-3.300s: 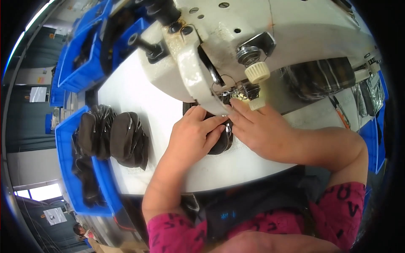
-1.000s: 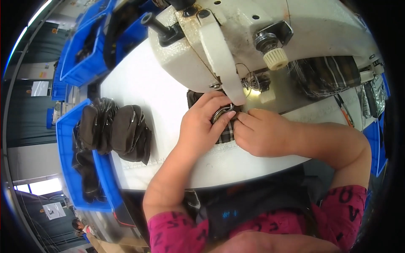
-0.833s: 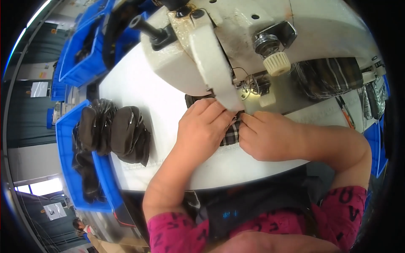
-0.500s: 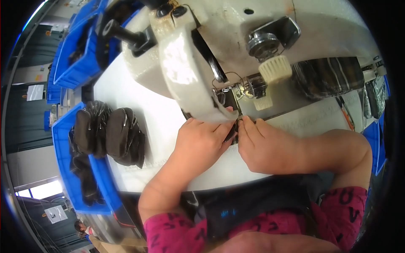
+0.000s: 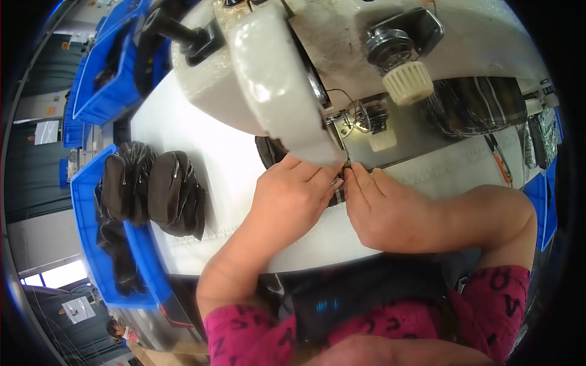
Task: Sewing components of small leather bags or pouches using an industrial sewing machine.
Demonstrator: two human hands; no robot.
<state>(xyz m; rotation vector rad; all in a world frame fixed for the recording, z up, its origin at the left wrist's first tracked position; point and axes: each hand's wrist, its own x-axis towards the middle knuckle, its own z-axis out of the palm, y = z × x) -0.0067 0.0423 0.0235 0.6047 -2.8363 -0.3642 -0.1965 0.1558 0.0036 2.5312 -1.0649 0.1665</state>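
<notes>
My left hand [image 5: 292, 196] lies low on the white sewing table, thumb and fingers pinched on a black zippered fabric piece [image 5: 336, 181]. Pressed close from the other side, my right hand [image 5: 386, 210] pinches the same piece with its fingertips near the needle area. Only a strip with zipper teeth shows between the hands. Dark fabric [image 5: 267, 151] also emerges beyond my left hand, beside the sewing machine's white head [image 5: 274, 85]; whether it is one with the held piece is hidden. The machine's cover blocks part of the stitching spot.
Two small black zippered pouches [image 5: 173, 192] rest at the table's left edge, over a blue bin [image 5: 91, 235]. More blue bins [image 5: 101, 100] stand far left. Orange-handled snips [image 5: 502, 163] lie at the right. Wrapped dark material [image 5: 479, 107] sits behind them.
The whole view has shifted slightly. More dark fabric now shows beyond my left hand, beside the machine head. Both hands keep their pinch near the needle area.
</notes>
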